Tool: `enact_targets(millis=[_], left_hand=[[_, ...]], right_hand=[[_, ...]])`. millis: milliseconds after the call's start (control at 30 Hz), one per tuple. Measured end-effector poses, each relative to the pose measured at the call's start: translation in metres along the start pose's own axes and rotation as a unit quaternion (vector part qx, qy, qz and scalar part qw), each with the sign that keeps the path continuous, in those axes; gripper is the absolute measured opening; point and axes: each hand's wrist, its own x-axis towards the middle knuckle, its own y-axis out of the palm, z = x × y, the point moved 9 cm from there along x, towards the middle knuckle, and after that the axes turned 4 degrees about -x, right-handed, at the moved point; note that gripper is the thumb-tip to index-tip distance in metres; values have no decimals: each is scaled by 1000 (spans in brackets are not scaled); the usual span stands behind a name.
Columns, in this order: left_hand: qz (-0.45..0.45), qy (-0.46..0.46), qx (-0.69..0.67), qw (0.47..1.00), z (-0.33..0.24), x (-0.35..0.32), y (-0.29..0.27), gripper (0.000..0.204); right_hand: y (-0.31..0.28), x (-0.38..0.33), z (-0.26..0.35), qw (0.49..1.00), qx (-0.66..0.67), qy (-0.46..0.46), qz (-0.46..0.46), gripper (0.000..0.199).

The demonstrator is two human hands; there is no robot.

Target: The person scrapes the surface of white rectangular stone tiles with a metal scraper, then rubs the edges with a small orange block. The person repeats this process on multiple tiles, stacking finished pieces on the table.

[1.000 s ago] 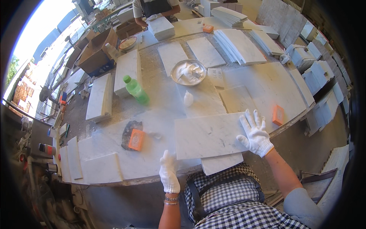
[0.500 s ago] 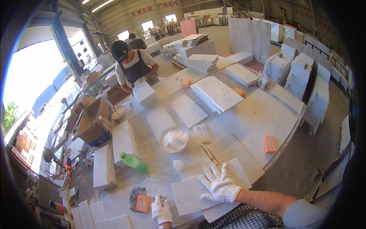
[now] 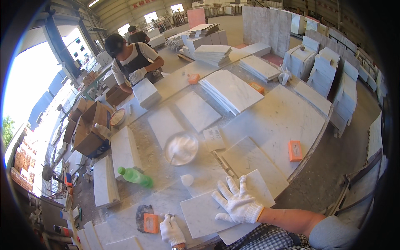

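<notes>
At the desk's (image 3: 162, 198) near edge, a veined white slab (image 3: 200, 216) lies flat over a lower slab (image 3: 238, 232), the right hand (image 3: 240, 206) spread wide on top! The left hand (image 3: 171, 231) curls beside an orange block (image 3: 150, 223), its grip unclear. Handling looks midway; slabs stacked beyond (image 3: 233, 93) sit untouched by either hand.

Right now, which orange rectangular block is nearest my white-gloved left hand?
The block overlapping the dark irregular piece, left of your left hand; other orange blocks lie farther off.
</notes>
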Motion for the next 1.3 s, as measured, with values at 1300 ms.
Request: enact_targets(millis=[1300], left_hand=[[324,-471,-715,403,-156,-184,-12,29]], right_hand=[[20,-109,14,649,747,84,115,64]])
